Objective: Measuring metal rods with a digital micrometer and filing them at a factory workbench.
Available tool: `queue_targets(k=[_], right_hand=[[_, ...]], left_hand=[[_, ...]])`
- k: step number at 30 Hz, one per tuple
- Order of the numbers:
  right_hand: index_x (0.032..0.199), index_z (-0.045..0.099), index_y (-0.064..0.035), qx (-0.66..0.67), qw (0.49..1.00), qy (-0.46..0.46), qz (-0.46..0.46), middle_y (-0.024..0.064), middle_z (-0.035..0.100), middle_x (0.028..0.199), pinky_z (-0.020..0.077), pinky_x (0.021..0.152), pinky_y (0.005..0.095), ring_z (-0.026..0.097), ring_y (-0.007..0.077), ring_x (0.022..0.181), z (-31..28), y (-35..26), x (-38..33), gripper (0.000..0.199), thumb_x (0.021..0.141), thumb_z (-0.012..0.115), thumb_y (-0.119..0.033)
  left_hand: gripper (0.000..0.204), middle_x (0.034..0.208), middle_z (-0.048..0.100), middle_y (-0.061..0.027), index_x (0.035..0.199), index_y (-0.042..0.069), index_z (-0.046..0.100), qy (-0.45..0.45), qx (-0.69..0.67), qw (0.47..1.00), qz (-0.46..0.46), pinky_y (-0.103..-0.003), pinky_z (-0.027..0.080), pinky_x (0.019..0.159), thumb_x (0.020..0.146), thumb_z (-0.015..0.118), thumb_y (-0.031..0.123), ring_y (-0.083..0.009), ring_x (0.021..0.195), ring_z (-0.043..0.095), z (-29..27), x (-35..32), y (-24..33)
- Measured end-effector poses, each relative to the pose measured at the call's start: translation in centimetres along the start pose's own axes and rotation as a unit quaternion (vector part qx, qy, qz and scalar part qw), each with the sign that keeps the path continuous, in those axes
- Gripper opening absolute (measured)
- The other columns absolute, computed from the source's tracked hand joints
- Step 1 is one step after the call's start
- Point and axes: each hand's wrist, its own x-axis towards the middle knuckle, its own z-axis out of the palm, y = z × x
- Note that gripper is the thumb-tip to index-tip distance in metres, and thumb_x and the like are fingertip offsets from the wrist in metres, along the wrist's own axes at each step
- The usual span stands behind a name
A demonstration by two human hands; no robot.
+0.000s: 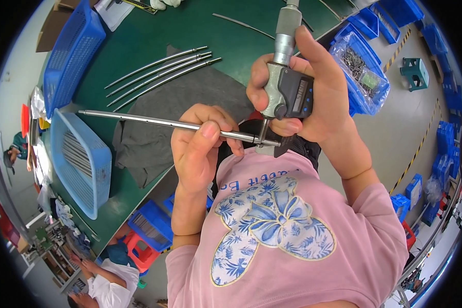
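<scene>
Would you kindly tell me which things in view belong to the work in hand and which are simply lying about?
In use:
- metal rod, left hand
- digital micrometer, right hand, at the rod's end
- likely also: similar rods on the table; light-blue basket of rods

Seemingly just lying about:
- green stool
- red stool
- darker blue basket

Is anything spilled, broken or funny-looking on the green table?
Nothing looks spilled or broken. The four loose rods look curved, but that's probably the fisheye lens bending straight edges. The gray cloth lies crooked.
</scene>
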Motion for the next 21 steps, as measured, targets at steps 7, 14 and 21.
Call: queue_targets(k=[7, 14, 21], right_hand=[[0.080, 0.054, 0.0043, -0.021, 0.997, 0.074, 0.008, 0.0180, 0.055, 0.066, 0.0340, 0.029, 0.0205, 0.041, 0.0146, 0.033, 1.1, 0.2, 0.3, 0.066, 0.080, 0.032, -0.058], [0.083, 0.055, 0.0050, -0.031, 0.997, 0.072, 0.009, 0.0172, 0.056, 0.068, 0.0363, 0.033, 0.0207, 0.043, 0.0137, 0.037, 1.1, 0.3, 0.3, 0.070, 0.076, 0.035, -0.061], [0.084, 0.053, 0.0050, 0.020, 0.998, 0.060, -0.024, 0.0182, 0.054, 0.066, 0.0341, 0.029, 0.0226, 0.040, 0.0152, 0.032, 0.9, 0.6, 0.2, 0.060, 0.085, 0.026, -0.049]], left_hand=[[0.020, 0.064, 0.048, -0.0141, 0.078, -0.003, 0.045, 0.020, 0.013, 1.000, 0.005, -0.027, 0.044, 0.051, 0.081, 0.045, 0.017, -0.0181, 0.052, 0.050, -0.2, -0.3, -0.1], [0.020, 0.063, 0.048, -0.0143, 0.077, -0.002, 0.044, 0.042, 0.026, 0.999, 0.002, -0.027, 0.043, 0.050, 0.080, 0.045, 0.018, -0.0184, 0.051, 0.049, -0.2, -0.3, 0.1], [0.020, 0.064, 0.048, -0.0149, 0.077, -0.002, 0.045, 0.035, -0.006, 0.999, 0.009, -0.027, 0.044, 0.049, 0.080, 0.046, 0.017, -0.0185, 0.051, 0.049, 0.0, -0.2, 0.3]])
